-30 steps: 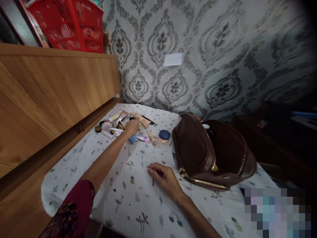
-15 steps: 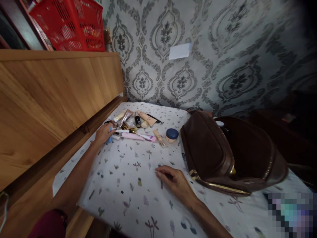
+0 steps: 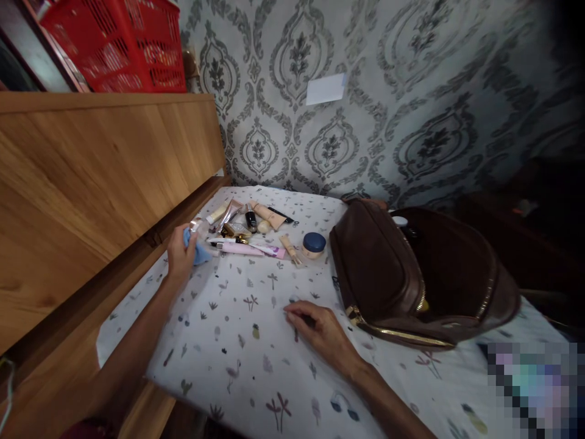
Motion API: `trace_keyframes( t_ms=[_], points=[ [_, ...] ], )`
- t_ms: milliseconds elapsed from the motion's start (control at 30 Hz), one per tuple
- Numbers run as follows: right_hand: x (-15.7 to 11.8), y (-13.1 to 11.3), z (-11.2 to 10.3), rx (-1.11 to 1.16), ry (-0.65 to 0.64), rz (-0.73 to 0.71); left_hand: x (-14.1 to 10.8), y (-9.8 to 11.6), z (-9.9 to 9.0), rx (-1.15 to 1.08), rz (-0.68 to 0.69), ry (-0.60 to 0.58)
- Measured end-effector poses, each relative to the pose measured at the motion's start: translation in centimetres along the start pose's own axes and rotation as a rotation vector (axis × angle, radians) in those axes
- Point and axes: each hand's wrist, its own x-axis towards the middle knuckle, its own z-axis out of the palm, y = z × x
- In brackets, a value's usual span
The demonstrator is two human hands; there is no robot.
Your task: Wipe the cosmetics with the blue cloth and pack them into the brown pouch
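My left hand [image 3: 180, 255] is closed at the far left of the pile, gripping a light blue cloth [image 3: 200, 252] and a small shiny, clear-looking container [image 3: 196, 226] whose kind I cannot make out. Beside it lie a pink tube [image 3: 244, 249], a rose-coloured tube [image 3: 231, 213], a black bottle [image 3: 250, 218] and a peach tube [image 3: 268, 214]. A small beige tube [image 3: 289, 247] and a blue-lidded jar [image 3: 314, 244] sit farther right. Resting on the patterned cloth, my right hand [image 3: 322, 332] has its fingers curled and its thumb near the index finger, with nothing visible in them.
A brown leather bag [image 3: 379, 268] stands unzipped on the right of the table [image 3: 249, 353]. Along the left runs a wooden cabinet [image 3: 109, 171] with a red basket [image 3: 155, 55] on top. A papered wall [image 3: 365, 152] closes off the back.
My left hand has lifted slightly and drawn back from the pile, with the blue cloth and small container now showing in its fingers. My right hand stays in place.
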Motion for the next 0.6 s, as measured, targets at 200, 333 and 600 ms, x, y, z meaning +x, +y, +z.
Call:
trace_keyframes(
  t_ms=[200,333,600],
  points=[
    [0.0,0.0,0.0,0.013,0.008,0.011,-6.1,8.5,0.5,-0.122,0.329,-0.278],
    [0.0,0.1,0.1,0.017,-0.004,0.019,-7.7,11.1,1.5,-0.17,0.435,-0.467],
    [0.0,-0.1,0.0,0.007,-0.013,0.021,0.6,5.0,1.6,0.121,0.072,-0.403]
  ],
)
